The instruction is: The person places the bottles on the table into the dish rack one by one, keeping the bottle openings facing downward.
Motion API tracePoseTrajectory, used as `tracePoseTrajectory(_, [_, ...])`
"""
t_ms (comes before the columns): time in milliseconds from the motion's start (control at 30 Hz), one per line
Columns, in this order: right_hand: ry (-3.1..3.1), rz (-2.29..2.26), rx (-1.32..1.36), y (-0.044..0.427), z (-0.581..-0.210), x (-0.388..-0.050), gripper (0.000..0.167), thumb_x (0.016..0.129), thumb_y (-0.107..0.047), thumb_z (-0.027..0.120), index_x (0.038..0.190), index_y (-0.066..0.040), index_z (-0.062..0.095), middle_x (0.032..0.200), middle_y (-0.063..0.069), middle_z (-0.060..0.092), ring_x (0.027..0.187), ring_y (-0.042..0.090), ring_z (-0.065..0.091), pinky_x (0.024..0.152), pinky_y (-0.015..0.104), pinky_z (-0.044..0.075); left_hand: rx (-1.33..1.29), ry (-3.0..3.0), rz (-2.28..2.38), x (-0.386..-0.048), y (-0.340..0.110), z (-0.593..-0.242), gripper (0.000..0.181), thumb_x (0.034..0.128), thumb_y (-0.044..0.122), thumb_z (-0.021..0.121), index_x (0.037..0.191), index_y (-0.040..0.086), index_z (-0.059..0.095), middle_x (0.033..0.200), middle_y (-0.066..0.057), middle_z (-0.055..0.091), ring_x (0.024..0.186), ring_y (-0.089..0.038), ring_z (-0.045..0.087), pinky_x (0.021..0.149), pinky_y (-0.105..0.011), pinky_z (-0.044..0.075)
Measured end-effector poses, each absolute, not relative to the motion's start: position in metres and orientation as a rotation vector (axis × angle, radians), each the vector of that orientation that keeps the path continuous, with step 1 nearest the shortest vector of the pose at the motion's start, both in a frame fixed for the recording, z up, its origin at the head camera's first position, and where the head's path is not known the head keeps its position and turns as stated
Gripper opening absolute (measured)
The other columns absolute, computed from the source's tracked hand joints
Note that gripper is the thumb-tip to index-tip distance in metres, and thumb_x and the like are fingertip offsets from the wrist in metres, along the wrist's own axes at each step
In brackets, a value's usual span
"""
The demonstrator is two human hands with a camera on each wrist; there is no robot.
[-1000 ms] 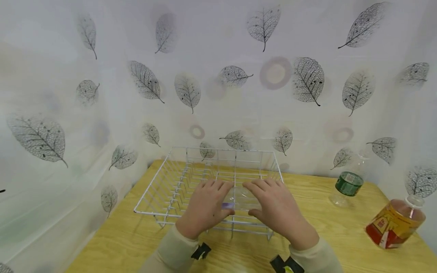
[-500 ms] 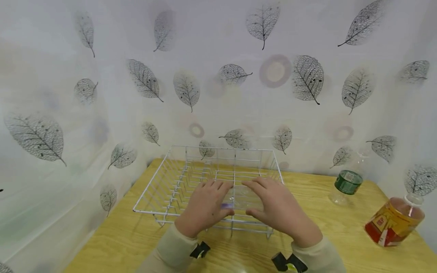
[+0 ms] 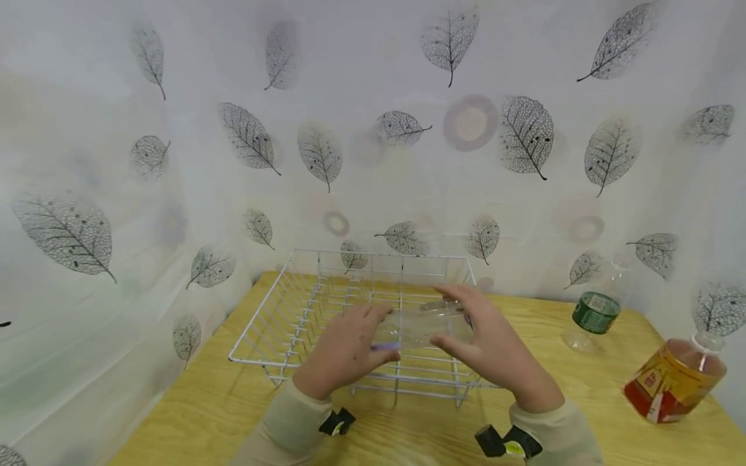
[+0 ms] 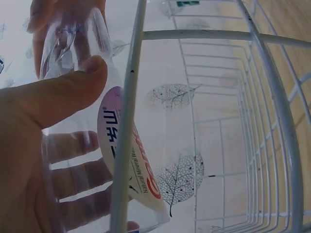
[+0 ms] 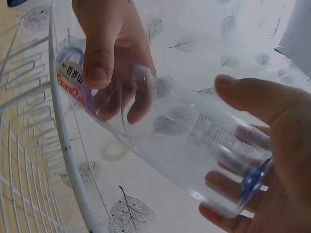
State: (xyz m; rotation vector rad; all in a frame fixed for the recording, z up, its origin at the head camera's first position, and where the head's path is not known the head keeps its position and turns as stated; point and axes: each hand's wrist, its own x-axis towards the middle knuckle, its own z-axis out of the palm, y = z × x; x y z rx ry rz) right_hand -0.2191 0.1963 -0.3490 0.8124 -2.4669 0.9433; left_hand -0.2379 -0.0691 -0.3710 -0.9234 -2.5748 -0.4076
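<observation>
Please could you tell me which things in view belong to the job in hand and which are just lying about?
In the job, as far as I can judge:
clear mineral water bottle, in the left hand and right hand
white wire dish rack, right by it

Apparently just lying about:
green-labelled bottle
red-and-yellow-labelled bottle

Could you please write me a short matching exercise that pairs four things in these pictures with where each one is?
Things
1. Clear plastic bottle with a purple-and-white label
2. White wire rack
3. Clear plastic bottle with a green label
4. Plastic bottle with a yellow-and-red label

Places
A. Farthest right of the four in the head view
B. In the person's left grip
C. Second from the right in the head view
D. Reaching farthest left in the head view

Pairs: 1-B, 2-D, 3-C, 4-A
</observation>
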Motion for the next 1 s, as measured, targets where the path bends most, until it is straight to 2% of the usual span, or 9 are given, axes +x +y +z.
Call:
tracePoseTrajectory(100, [-2.400, 1.152, 0.806, 0.198, -0.350, -0.219, 0.080, 0.090, -0.025, 0.080, 0.156, -0.029, 0.036, 0.144, 0.001, 0.050, 0.128, 0.021, 0.050, 0.101, 0.055, 0.047, -0.924, -2.614, -0.502, -0.237, -0.070, -0.370, 0.075, 0.0838, 0.056, 0.076, 0.142, 0.014, 0.054, 0.124, -0.002, 0.065, 0.104, -0.017, 0.063, 0.086, -0.037, 0.055])
tracePoseTrajectory(233, [-2.223, 1.501, 0.885, 0.199, -0.352, -0.221, 0.086, 0.093, -0.003, 0.072, 0.161, -0.024, 0.025, 0.153, 0.006, 0.040, 0.135, 0.019, 0.046, 0.105, 0.038, 0.047, -0.927, -2.639, -0.632, -0.237, -0.070, -0.367, 0.076, 0.0871, 0.059, 0.070, 0.144, 0.012, 0.053, 0.123, -0.002, 0.064, 0.103, -0.015, 0.062, 0.083, -0.035, 0.055])
tracePoseTrajectory(267, [-2.169, 1.624, 0.915, 0.200, -0.352, -0.222, 0.085, 0.094, -0.002, 0.070, 0.161, -0.023, 0.022, 0.155, 0.008, 0.037, 0.136, 0.019, 0.045, 0.105, 0.033, 0.047, -0.932, -2.637, -0.664, -0.237, -0.070, -0.367, 0.076, 0.0877, 0.060, 0.069, 0.144, 0.011, 0.052, 0.124, -0.002, 0.064, 0.104, -0.016, 0.062, 0.084, -0.036, 0.055])
tracePoseTrajectory(333, [-2.037, 1.869, 0.984, 0.199, -0.350, -0.221, 0.081, 0.098, -0.005, 0.066, 0.162, -0.017, 0.018, 0.157, 0.015, 0.032, 0.134, 0.024, 0.047, 0.101, 0.029, 0.049, -0.940, -2.624, -0.710, -0.237, -0.070, -0.366, 0.077, 0.0883, 0.062, 0.066, 0.144, 0.012, 0.052, 0.124, -0.002, 0.064, 0.105, -0.015, 0.062, 0.085, -0.037, 0.055])
tracePoseTrajectory(467, [-1.811, 2.205, 1.052, 0.195, -0.349, -0.220, 0.079, 0.102, -0.022, 0.064, 0.162, -0.015, 0.014, 0.157, 0.022, 0.028, 0.135, 0.028, 0.045, 0.106, 0.036, 0.046, -0.956, -2.598, -0.782, -0.237, -0.069, -0.365, 0.076, 0.0893, 0.064, 0.064, 0.145, 0.013, 0.050, 0.127, -0.003, 0.063, 0.111, -0.016, 0.062, 0.091, -0.039, 0.054])
tracePoseTrajectory(567, [-1.712, 2.292, 1.100, 0.189, -0.351, -0.220, 0.081, 0.100, -0.025, 0.067, 0.161, -0.015, 0.015, 0.156, 0.019, 0.034, 0.139, 0.029, 0.044, 0.108, 0.040, 0.044, -0.968, -2.592, -0.872, -0.235, -0.067, -0.363, 0.074, 0.0897, 0.061, 0.065, 0.144, 0.014, 0.049, 0.127, -0.004, 0.062, 0.113, -0.018, 0.061, 0.092, -0.040, 0.053])
tracePoseTrajectory(733, [-1.621, 2.357, 1.195, 0.178, -0.355, -0.222, 0.079, 0.098, -0.022, 0.068, 0.160, -0.014, 0.019, 0.153, 0.015, 0.044, 0.140, 0.033, 0.042, 0.112, 0.046, 0.039, -0.979, -2.626, -1.078, -0.232, -0.062, -0.363, 0.074, 0.0899, 0.060, 0.066, 0.146, 0.017, 0.045, 0.126, -0.001, 0.061, 0.115, -0.017, 0.059, 0.093, -0.041, 0.053])
tracePoseTrajectory(867, [-1.590, 2.367, 1.230, 0.172, -0.357, -0.223, 0.074, 0.097, -0.024, 0.070, 0.157, -0.012, 0.027, 0.152, 0.016, 0.045, 0.140, 0.034, 0.042, 0.114, 0.049, 0.036, -1.002, -2.659, -1.196, -0.230, -0.057, -0.366, 0.074, 0.0924, 0.061, 0.062, 0.149, 0.018, 0.040, 0.127, 0.002, 0.062, 0.115, -0.017, 0.059, 0.091, -0.038, 0.053])
tracePoseTrajectory(1000, [-1.604, 2.357, 1.212, 0.170, -0.358, -0.222, 0.071, 0.095, -0.030, 0.072, 0.152, -0.010, 0.034, 0.152, 0.015, 0.045, 0.141, 0.034, 0.042, 0.115, 0.047, 0.035, -1.072, -2.639, -1.288, -0.229, -0.053, -0.369, 0.071, 0.0952, 0.056, 0.061, 0.151, 0.019, 0.037, 0.126, 0.001, 0.063, 0.113, -0.017, 0.061, 0.089, -0.035, 0.054])
